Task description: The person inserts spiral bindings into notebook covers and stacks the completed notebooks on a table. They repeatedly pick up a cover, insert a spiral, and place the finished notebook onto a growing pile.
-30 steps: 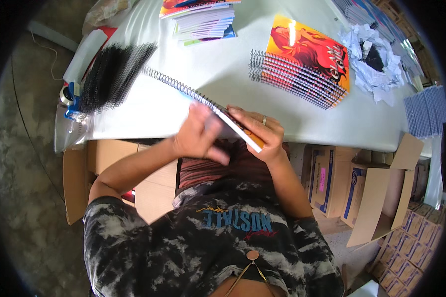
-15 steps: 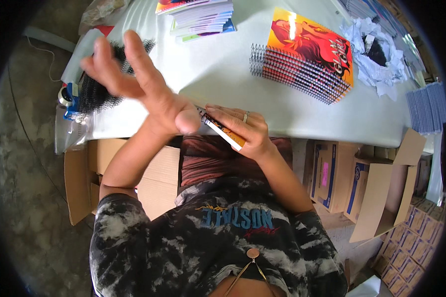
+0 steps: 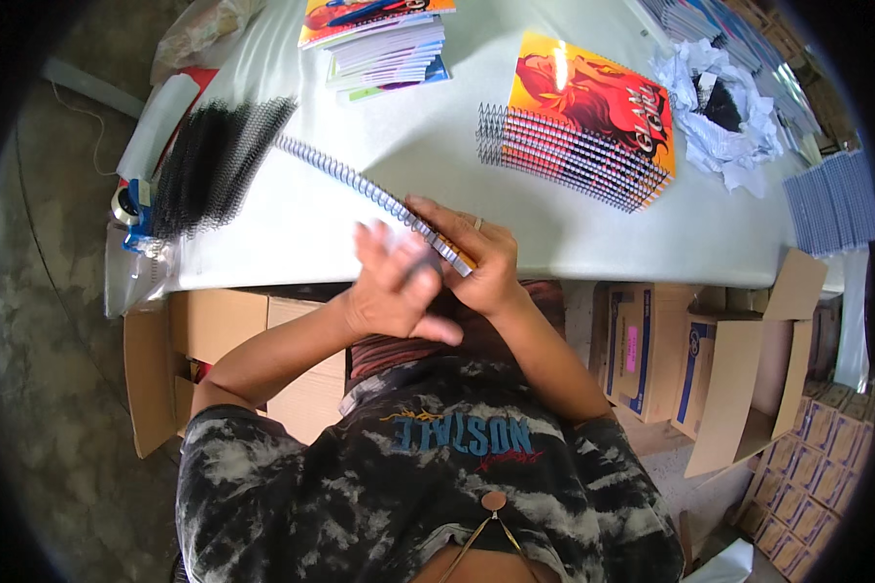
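My right hand is closed around a thin orange-covered notebook, held edge-on at the table's near edge. A dark spiral binding coil runs along the notebook's edge and sticks out far beyond it toward the upper left. My left hand, smeared by motion, is beside the lower end of that edge with its fingers apart. Nothing shows in its grip, and whether it touches the coil I cannot tell. At the left of the table lies a pile of loose black coils.
Spiral-bound notebooks with orange-red covers are stacked right of centre. Another book stack is at the back. Crumpled white paper and a blue-grey stack lie right. A blue tape dispenser is left; cardboard boxes stand below the table.
My left hand has come down and right from near the coil pile to the notebook's edge. The long protruding coil now shows. My right hand keeps its hold; the view has shifted slightly.
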{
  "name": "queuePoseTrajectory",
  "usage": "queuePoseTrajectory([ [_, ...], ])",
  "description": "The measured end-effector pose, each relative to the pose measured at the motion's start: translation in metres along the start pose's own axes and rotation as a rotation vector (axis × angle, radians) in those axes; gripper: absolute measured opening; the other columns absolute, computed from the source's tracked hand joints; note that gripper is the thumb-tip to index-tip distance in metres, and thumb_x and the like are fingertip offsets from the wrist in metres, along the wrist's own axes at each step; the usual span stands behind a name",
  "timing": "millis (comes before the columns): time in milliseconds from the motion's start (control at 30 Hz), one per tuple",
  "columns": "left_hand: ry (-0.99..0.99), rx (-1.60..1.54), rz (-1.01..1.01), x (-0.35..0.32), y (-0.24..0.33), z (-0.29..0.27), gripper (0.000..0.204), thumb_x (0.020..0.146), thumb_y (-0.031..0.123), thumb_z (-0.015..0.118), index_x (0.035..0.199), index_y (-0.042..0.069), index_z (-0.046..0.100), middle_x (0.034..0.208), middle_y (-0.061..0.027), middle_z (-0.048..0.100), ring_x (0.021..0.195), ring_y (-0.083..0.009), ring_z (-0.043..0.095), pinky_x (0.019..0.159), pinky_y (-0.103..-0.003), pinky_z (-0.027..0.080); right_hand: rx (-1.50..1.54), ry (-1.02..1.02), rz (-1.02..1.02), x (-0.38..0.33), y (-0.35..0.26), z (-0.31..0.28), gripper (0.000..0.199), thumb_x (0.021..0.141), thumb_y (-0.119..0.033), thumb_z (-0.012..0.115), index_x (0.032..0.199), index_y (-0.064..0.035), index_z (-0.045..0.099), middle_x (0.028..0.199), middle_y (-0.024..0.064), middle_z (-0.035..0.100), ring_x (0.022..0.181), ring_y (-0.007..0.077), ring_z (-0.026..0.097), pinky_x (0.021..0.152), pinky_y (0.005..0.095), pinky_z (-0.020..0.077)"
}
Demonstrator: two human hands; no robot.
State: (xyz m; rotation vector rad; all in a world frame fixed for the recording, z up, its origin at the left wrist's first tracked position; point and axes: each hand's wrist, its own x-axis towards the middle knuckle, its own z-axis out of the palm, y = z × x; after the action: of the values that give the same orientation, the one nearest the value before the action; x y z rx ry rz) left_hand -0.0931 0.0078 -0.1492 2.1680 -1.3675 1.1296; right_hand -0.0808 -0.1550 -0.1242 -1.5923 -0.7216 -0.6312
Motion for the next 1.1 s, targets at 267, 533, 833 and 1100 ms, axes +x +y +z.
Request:
queuePoseTrajectory([
  [267, -0.210, -0.632, -0.732, 0.091, 0.010, -0.110, 0.044, 0.090, 0.014, 0.048, 0.126, -0.010, 0.038, 0.119, -0.0278, 0.047, 0.110, -0.0332, 0.051, 0.093, -0.037, 0.040, -0.174, -0.203, -0.229, 0.051, -0.057, 0.001, 0.081, 0.074, -0.054, 0.057, 0.136, -0.0062, 0.034, 0.134, 0.0156, 0.036, 0.130, 0.0352, 0.024, 0.104, 0.0578, 0.0111],
  [533, -0.003, -1.143, -1.262, 0.085, -0.024, -0.068, 0.018, 0.088, 0.012, 0.060, 0.098, -0.002, 0.065, 0.087, -0.0043, 0.066, 0.079, -0.0067, 0.058, 0.072, -0.021, 0.048, 0.126, -0.171, 0.544, 0.054, -0.045, -0.022, 0.021, 0.084, -0.018, 0.063, 0.087, 0.0027, 0.063, 0.067, 0.0142, 0.062, 0.055, 0.0172, 0.057, 0.056, 0.0280, 0.0449],
  [833, -0.186, -1.459, -1.230, 0.097, -0.040, -0.042, 0.018, 0.083, 0.006, 0.062, 0.098, -0.002, 0.065, 0.088, -0.0053, 0.066, 0.079, -0.0090, 0.060, 0.077, -0.023, 0.048, -0.114, -0.124, 0.469, 0.040, -0.047, -0.043, 0.018, 0.087, -0.018, 0.059, 0.087, -0.0005, 0.060, 0.060, 0.0177, 0.053, 0.051, 0.0290, 0.053, 0.050, 0.0330, 0.0398],
  [1100, -0.286, -1.483, -1.204, 0.118, -0.041, -0.021, 0.014, 0.077, 0.002, 0.060, 0.091, -0.001, 0.063, 0.084, -0.0040, 0.064, 0.076, -0.0081, 0.058, 0.072, -0.022, 0.047, -0.075, -0.105, 0.464, 0.033, -0.038, -0.063, 0.019, 0.082, -0.020, 0.065, 0.083, -0.0019, 0.060, 0.060, 0.0158, 0.055, 0.051, 0.0303, 0.054, 0.048, 0.0356, 0.0388],
])
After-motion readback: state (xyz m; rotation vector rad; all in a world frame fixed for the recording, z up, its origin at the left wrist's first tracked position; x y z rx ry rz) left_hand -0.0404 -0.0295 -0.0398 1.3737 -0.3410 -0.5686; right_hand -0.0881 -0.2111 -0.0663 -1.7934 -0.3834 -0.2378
